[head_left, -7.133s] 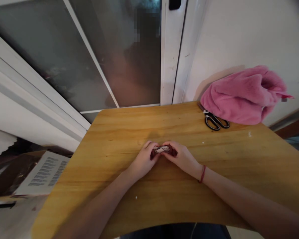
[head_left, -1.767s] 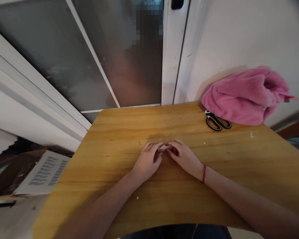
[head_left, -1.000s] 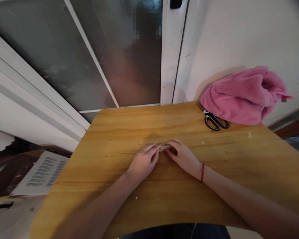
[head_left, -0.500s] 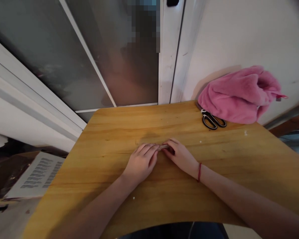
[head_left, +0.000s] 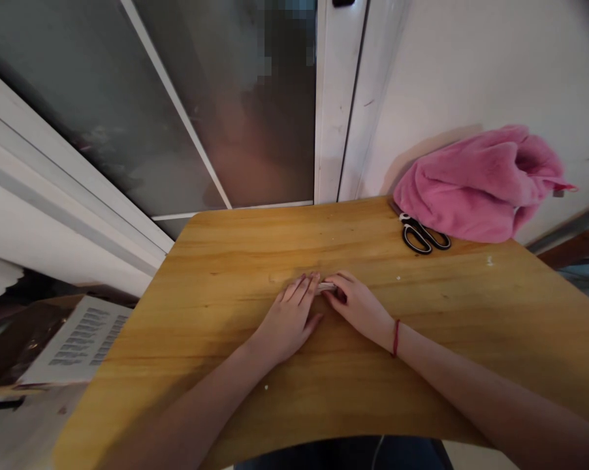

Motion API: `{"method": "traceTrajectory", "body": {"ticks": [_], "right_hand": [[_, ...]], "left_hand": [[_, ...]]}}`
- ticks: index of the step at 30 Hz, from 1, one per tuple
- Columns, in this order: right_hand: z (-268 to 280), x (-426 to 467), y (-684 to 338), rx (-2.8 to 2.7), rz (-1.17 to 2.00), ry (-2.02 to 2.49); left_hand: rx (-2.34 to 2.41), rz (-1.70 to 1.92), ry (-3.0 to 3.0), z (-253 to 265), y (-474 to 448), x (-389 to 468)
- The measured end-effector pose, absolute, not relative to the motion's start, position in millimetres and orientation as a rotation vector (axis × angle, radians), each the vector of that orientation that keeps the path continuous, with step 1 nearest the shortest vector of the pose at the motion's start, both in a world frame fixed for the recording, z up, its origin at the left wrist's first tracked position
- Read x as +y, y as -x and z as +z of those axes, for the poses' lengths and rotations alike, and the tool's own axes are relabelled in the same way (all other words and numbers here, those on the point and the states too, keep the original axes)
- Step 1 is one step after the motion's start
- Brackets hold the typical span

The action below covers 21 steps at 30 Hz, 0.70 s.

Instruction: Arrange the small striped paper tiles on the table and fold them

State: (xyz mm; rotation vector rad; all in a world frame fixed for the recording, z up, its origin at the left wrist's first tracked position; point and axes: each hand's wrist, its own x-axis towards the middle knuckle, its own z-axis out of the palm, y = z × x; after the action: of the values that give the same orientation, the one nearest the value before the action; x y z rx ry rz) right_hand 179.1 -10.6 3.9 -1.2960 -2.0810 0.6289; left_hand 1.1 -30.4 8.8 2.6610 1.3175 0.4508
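A small, pale, layered piece (head_left: pixel 326 287), perhaps folded paper or a thin stack, sits low over the wooden table between my hands. My right hand (head_left: pixel 358 301), with a red cord on its wrist, pinches its right end between thumb and fingers. My left hand (head_left: pixel 288 318) lies with stretched fingers and its thumb apart. Its fingertips reach the left end of the piece, and whether they press on it is hard to see. Much of the piece is hidden by the fingers.
Black-handled scissors (head_left: pixel 424 236) lie at the back right, blades under a pink plush cloth (head_left: pixel 485 183) against the wall. White scraps (head_left: pixel 398 278) dot the wooden table (head_left: pixel 236 248). A glass door (head_left: pixel 270 143) stands behind; an open cardboard box (head_left: pixel 79 346) is at the left.
My left hand has loosened: its fingers have straightened and the thumb has moved away from the piece. More of the piece shows now. My right hand keeps its pinch.
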Motion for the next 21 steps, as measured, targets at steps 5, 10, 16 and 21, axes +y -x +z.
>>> {"method": "traceTrajectory", "body": {"ticks": [5, 10, 16, 21], "right_hand": [[3.3, -10.5, -179.7, -2.074, 0.637, 1.274], [2.3, -10.1, -179.5, -2.079, 0.651, 1.277], [1.1, -9.8, -180.1, -2.072, 0.652, 1.262], [0.4, -9.4, -180.4, -2.066, 0.657, 1.260]], "left_hand": [[1.354, 0.487, -2.632, 8.9, -0.4, -29.3], [1.304, 0.510, -2.652, 7.7, -4.4, -30.2], [1.253, 0.497, -2.638, 4.6, -6.4, -32.1], [1.279, 0.479, -2.637, 5.2, -6.5, -32.1]]}}
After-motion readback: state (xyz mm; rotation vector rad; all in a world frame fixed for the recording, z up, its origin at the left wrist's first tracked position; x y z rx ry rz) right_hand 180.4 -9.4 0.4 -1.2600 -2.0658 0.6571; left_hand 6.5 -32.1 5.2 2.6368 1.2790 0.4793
